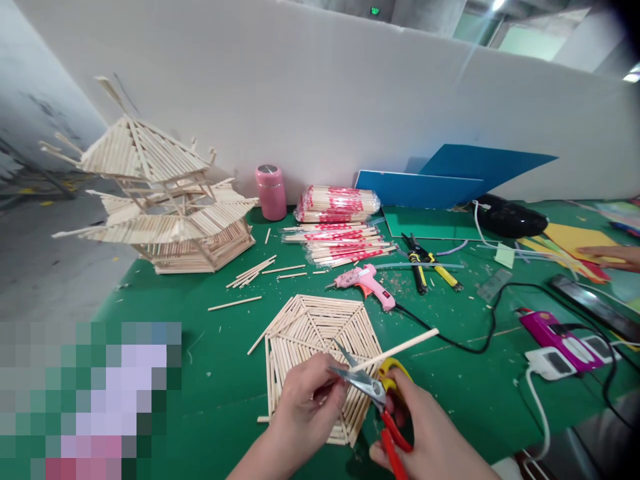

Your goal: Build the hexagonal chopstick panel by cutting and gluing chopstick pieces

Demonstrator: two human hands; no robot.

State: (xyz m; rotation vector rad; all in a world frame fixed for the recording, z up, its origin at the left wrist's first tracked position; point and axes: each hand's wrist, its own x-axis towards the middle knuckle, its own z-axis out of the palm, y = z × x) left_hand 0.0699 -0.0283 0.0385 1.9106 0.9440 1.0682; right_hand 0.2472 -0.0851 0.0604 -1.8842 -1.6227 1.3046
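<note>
My right hand (pixel 425 420) grips scissors (pixel 373 388) with red and yellow handles. Their blades are spread, with a thin wooden stick (pixel 400 350) lying across between them. The fingers of my left hand (pixel 313 393) pinch together at the lower end of that stick, close to the blade tips; the held end is hidden. Beneath both hands, a many-sided panel of glued wooden sticks (pixel 295 347) lies flat on the green table (pixel 220 387). One loose stick sticks out past its upper left edge.
A stick-built pavilion (pixel 170 227) stands at the left. Behind the panel are a pink glue gun (pixel 367 283), packed chopsticks (pixel 345 243), a pink flask (pixel 271 193) and pliers (pixel 417 267). Cables, a purple device (pixel 563 340) and another person's hand (pixel 610 257) are at the right.
</note>
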